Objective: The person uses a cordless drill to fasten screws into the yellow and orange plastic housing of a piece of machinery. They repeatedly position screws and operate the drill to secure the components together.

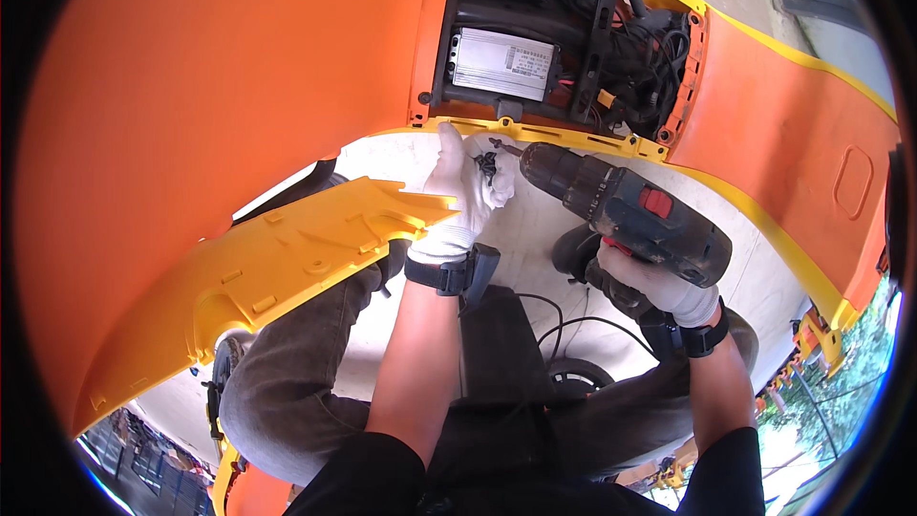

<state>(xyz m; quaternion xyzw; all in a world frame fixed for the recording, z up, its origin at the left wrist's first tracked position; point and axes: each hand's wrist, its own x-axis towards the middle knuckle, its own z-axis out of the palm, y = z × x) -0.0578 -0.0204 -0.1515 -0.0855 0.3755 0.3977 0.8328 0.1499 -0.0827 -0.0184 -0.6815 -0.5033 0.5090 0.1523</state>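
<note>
My left hand (465,186), in a white glove, is cupped with its fingers curled around a small bunch of black screws (488,166). Its thumb points up to the yellow trim (559,136) along the lower edge of an open bay. In my gloved right hand (659,285) is a dark cordless drill (630,210) with a red switch, gripped by its handle. The drill's bit points left over my left hand, with a small dark screw at or near its tip; I cannot tell whether they touch.
The bay, in a large orange body (239,48), holds a silver finned controller (501,64) and black cables (642,62). A yellow panel (296,253) slants across the left, beside my left wrist. An orange panel (783,100) flanks the bay on the right. A black cable (597,322) hangs near my legs.
</note>
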